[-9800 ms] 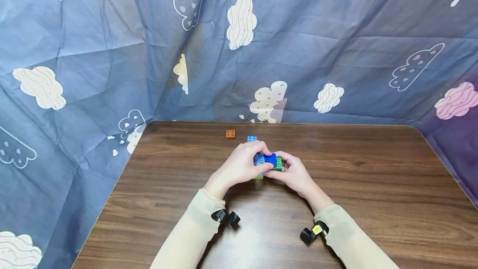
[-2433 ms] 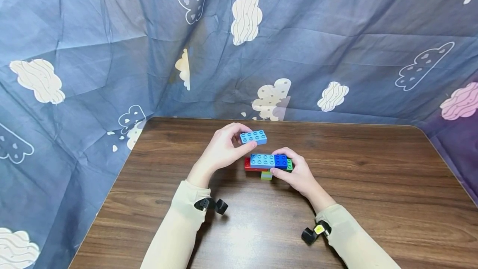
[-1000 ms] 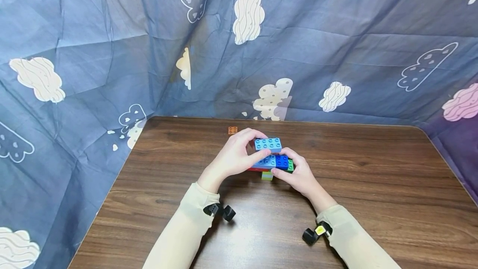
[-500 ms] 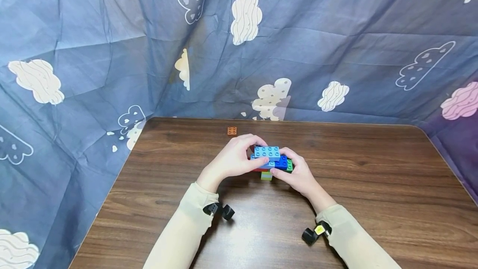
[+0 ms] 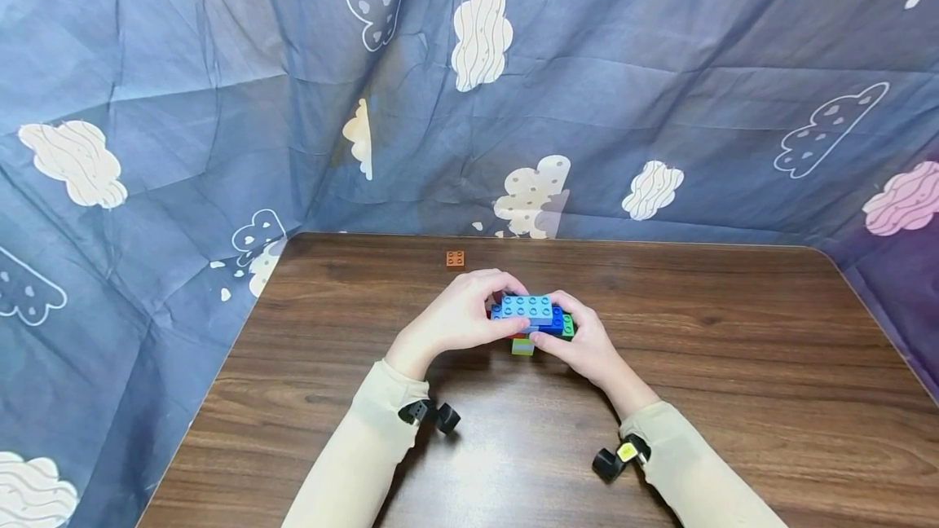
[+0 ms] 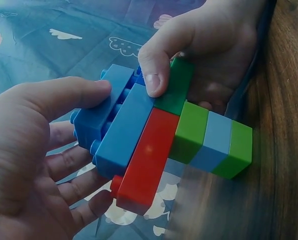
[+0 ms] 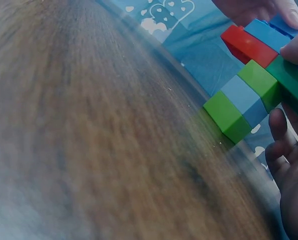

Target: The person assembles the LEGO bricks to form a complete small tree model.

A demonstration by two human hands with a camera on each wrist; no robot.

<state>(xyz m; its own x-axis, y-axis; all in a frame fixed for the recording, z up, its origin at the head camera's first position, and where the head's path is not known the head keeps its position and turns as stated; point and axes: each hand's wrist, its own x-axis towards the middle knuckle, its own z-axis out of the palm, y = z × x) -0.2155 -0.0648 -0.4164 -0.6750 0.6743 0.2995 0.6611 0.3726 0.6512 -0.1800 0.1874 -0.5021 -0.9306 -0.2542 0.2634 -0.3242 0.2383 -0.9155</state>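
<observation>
My left hand [image 5: 455, 316] pinches a light blue building brick [image 5: 526, 308] between thumb and fingers, over the top of a brick structure. In the left wrist view, studs show in a narrow gap between this brick and the light blue brick [image 6: 124, 132] below it. Under that lie a red brick [image 6: 149, 160] and a green brick [image 6: 178, 85]. A short column of lime bricks [image 6: 239, 152] with a pale blue one [image 6: 216, 135] between them supports these. My right hand [image 5: 587, 345] grips the structure's right end, around the dark blue brick [image 5: 557, 320] and the green one.
A small orange brick [image 5: 456, 258] lies near the back of the wooden table [image 5: 697, 332]. Blue cloth [image 5: 411, 129] with cloud prints hangs behind the table and along its sides.
Over the last second my left hand has lowered the light blue brick toward the structure's top. My right hand keeps its grip in nearly the same place.
</observation>
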